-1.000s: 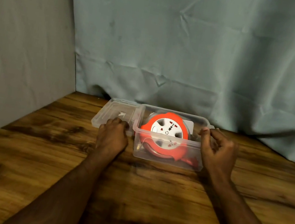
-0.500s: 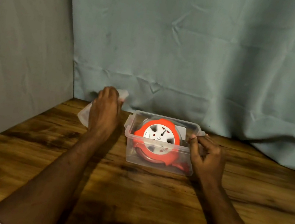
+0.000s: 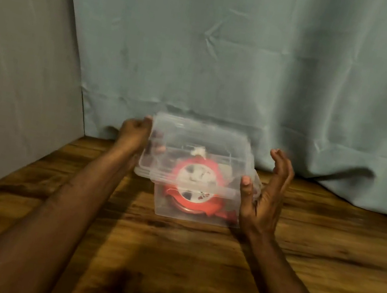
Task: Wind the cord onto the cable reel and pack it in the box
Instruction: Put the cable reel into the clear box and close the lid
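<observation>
- Orange cable reel (image 3: 194, 185) lies flat inside clear plastic box (image 3: 195, 211) on wooden table (image 3: 167, 258).
- Left hand (image 3: 135, 133) grips clear lid (image 3: 199, 152) at its left edge; lid is tilted over box, not seated.
- Right hand (image 3: 265, 195) is spread, holding nothing, thumb near lid's right corner.
- Lid's long axis runs left-right, matching box; likely next: lower and press.
</observation>
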### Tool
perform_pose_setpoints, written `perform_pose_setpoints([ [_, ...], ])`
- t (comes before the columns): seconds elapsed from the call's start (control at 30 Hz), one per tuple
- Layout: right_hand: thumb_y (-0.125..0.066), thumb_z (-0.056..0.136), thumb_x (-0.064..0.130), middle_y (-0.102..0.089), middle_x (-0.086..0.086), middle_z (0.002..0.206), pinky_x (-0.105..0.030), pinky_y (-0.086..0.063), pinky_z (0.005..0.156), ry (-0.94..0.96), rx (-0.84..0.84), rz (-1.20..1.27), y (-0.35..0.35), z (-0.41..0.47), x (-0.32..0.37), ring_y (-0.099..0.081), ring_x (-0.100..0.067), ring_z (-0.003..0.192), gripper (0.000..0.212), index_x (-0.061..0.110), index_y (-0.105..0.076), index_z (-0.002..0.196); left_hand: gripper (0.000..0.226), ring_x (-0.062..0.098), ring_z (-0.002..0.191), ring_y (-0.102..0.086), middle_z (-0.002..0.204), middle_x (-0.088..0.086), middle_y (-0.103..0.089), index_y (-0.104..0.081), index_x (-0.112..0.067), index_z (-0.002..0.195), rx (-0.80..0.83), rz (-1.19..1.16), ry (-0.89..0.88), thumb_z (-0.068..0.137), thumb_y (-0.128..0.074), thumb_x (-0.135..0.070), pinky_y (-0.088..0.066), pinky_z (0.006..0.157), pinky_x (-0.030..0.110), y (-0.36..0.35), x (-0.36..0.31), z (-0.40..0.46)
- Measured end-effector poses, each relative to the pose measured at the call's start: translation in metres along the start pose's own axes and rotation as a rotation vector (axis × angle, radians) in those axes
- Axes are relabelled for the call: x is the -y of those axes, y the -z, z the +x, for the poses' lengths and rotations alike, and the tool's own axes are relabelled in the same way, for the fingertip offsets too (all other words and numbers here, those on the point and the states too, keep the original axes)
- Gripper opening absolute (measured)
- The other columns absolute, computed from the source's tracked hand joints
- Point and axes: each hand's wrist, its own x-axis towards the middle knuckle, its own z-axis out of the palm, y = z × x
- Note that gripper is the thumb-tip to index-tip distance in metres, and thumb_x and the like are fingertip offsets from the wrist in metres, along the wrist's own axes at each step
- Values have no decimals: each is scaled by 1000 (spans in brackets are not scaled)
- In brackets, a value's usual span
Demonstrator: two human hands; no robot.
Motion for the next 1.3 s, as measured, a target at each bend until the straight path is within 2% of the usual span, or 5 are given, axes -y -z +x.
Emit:
perform_pose_setpoints([
  [0.17, -70, 91, 28, -53, -2, 152, -37, -44, 117, -23, 125, -19, -2, -3, -6, -48, -16, 145, 55, 20, -58, 145, 43, 37, 88, -72, 93, 19, -75, -71, -2, 92, -168, 420, -182, 106, -53, -38, -62, 82, 47, 5, 44, 8],
  [0.37, -61, 93, 28, -76, -4, 124, -46, -51, 108, -141, 86, -156, -7, 0, 0, -65, -22, 128, 29, 14, -81, 108, 35, 31, 97, -73, 113, 18, -77, -74, -2, 117, 42, 254, -22, 100, -66, -31, -60, 91, 41, -8, 47, 26],
  [0.7, -65, 90, 34, -82, 2, 110, -29, -57, 87, -371, -96, -253, -7, 11, 16, -76, -17, 103, 32, 17, -85, 109, 65, 32, 142, -52, 163, 12, -46, -39, -11, 160, 278, 739, -115, 102, -65, -28, -44, 118, 44, -19, 51, 34],
  [1.17, -69, 90, 15, -79, 2, 114, -38, -58, 93, -614, 2, -173, -4, 22, 11, -72, -18, 105, 29, 22, -80, 116, 60, 31, 155, -33, 173, 8, -25, -23, -21, 166, 424, 941, -88, 111, -44, -35, -28, 122, 34, -20, 50, 40],
  [1.3, -72, 86, 29, -74, -13, 123, -48, -60, 91, -1132, -5, 74, -2, 26, 6, -70, -36, 108, 43, 13, -71, 125, 58, 30, 155, -34, 173, 8, -25, -26, -21, 165, 394, 812, -84, 111, -45, -29, -30, 120, 30, -20, 52, 37],
])
